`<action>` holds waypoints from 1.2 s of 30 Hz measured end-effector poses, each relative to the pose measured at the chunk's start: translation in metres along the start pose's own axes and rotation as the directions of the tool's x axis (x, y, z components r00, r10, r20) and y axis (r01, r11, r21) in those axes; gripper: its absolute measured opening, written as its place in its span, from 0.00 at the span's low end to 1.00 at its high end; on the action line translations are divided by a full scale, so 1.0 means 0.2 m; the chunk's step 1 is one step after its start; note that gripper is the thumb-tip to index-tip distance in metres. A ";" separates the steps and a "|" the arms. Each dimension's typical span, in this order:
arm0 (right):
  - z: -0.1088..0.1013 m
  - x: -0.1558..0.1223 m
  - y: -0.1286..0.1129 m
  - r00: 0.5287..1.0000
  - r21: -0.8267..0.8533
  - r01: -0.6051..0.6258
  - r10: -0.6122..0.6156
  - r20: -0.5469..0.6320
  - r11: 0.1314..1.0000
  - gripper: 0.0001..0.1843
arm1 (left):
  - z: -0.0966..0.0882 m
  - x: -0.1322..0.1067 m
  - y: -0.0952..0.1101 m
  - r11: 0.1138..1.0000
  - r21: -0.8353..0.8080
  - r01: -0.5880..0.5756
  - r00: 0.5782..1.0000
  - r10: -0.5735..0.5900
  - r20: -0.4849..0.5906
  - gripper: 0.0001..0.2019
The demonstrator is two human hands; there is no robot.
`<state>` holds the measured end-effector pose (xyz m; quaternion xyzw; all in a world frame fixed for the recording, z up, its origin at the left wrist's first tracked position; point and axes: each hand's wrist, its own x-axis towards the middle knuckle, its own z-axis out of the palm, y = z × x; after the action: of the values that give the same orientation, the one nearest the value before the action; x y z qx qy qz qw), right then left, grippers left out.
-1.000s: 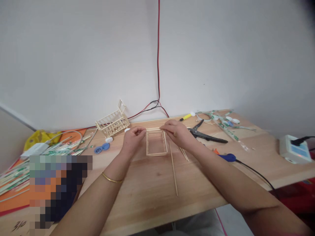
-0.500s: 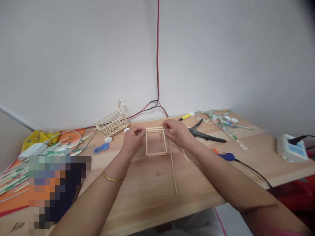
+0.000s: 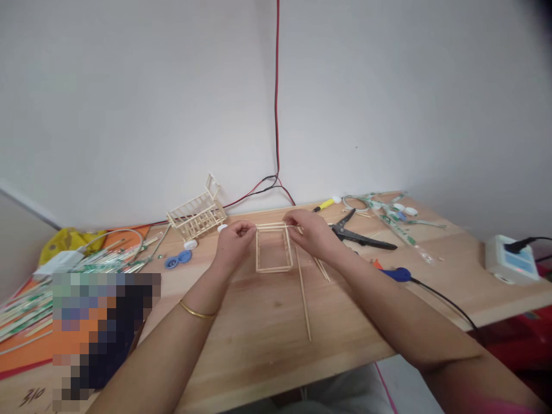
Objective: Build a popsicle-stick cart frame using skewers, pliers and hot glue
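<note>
A small rectangular frame of thin wooden sticks (image 3: 274, 269) lies on the table between my hands. My left hand (image 3: 233, 244) pinches the left end of a thin wooden stick (image 3: 271, 228) at the frame's far side. On the right end of that stick, the fingers of my right hand (image 3: 311, 233) are closed. Whether the stick rests on the frame or sits just above it, I cannot tell. Close to my right forearm lie a long loose stick (image 3: 304, 299) and several shorter sticks (image 3: 322, 269), partly covered by the hand.
Behind my left hand stands a finished-looking stick model (image 3: 196, 218). Blue caps (image 3: 177, 259) lie nearby. On the right are black-handled cutters (image 3: 362, 237), a blue corded tool (image 3: 399, 275), a yellow-handled tool (image 3: 325, 204) and a white power box (image 3: 511, 259). Packaged sticks (image 3: 26, 310) cover the left.
Almost nothing differs. Both hands keep their grip at the frame's far side, and the view has shifted very slightly.
</note>
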<state>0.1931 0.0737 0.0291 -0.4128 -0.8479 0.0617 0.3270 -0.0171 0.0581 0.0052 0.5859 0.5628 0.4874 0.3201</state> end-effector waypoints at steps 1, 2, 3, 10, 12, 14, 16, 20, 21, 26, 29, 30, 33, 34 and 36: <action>0.00 0.00 0.00 1.000 -0.002 0.001 -0.001 -0.001 1.000 0.08 | 0.00 0.00 0.00 1.000 0.002 0.000 1.000 0.000 0.001 0.11; 0.00 0.00 0.00 1.000 -0.004 0.004 -0.004 -0.001 1.000 0.08 | 0.00 0.00 0.00 1.000 0.003 0.000 1.000 0.000 0.000 0.11; 0.00 0.00 0.01 1.000 -0.007 0.006 -0.006 -0.001 1.000 0.08 | 0.00 0.00 0.00 1.000 0.004 -0.001 1.000 0.001 -0.003 0.11; 0.00 0.00 0.01 1.000 -0.023 0.021 -0.021 0.007 1.000 0.08 | 0.00 0.00 0.00 1.000 -0.006 -0.001 1.000 0.001 -0.003 0.11; 0.00 0.00 0.00 1.000 -0.029 0.018 -0.017 0.013 0.999 0.08 | 0.00 0.00 0.00 1.000 -0.010 0.002 1.000 -0.002 0.000 0.11; -0.01 0.00 0.00 1.000 -0.035 0.015 -0.015 0.019 0.999 0.08 | 0.00 0.00 0.01 1.000 -0.007 0.004 1.000 -0.004 0.000 0.11; -0.01 0.00 0.00 1.000 -0.040 0.017 -0.016 0.021 0.999 0.08 | 0.00 0.00 0.01 1.000 -0.006 0.003 1.000 -0.003 -0.005 0.11; 0.00 0.00 0.01 1.000 -0.044 0.024 -0.024 0.015 0.999 0.08 | 0.00 0.00 0.00 1.000 -0.003 -0.004 1.000 0.004 -0.011 0.11; 0.00 0.00 0.01 1.000 -0.045 0.024 -0.023 0.016 0.999 0.08 | 0.00 0.00 -0.01 1.000 -0.003 -0.005 1.000 0.005 -0.013 0.11; 0.00 0.00 0.01 1.000 -0.056 0.025 -0.024 0.019 0.998 0.07 | 0.00 0.01 -0.01 1.000 0.001 -0.008 1.000 0.008 -0.007 0.11; 0.00 0.00 0.01 0.999 -0.058 0.032 -0.031 0.018 0.998 0.07 | 0.00 0.00 -0.01 1.000 0.009 -0.008 1.000 0.008 -0.005 0.10; 0.00 0.00 0.01 0.999 -0.057 0.031 -0.030 0.016 0.998 0.07 | 0.00 0.00 -0.01 1.000 0.009 -0.008 1.000 0.008 -0.003 0.10; 0.00 0.00 0.01 1.000 -0.053 0.029 -0.028 0.012 0.998 0.07 | 0.00 0.00 0.00 1.000 0.013 -0.011 1.000 0.011 -0.004 0.11; 0.00 0.00 0.01 1.000 -0.053 0.028 -0.028 0.012 0.998 0.07 | 0.00 0.00 0.00 1.000 0.015 -0.013 1.000 0.013 -0.007 0.11; 0.00 0.00 0.01 0.999 -0.055 0.030 -0.029 0.015 0.998 0.07 | 0.00 0.00 0.00 1.000 0.020 -0.016 1.000 0.016 -0.013 0.11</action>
<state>0.1943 0.0755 0.0279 -0.4088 -0.8575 0.0366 0.3101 -0.0175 0.0584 0.0051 0.5901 0.5653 0.4881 0.3064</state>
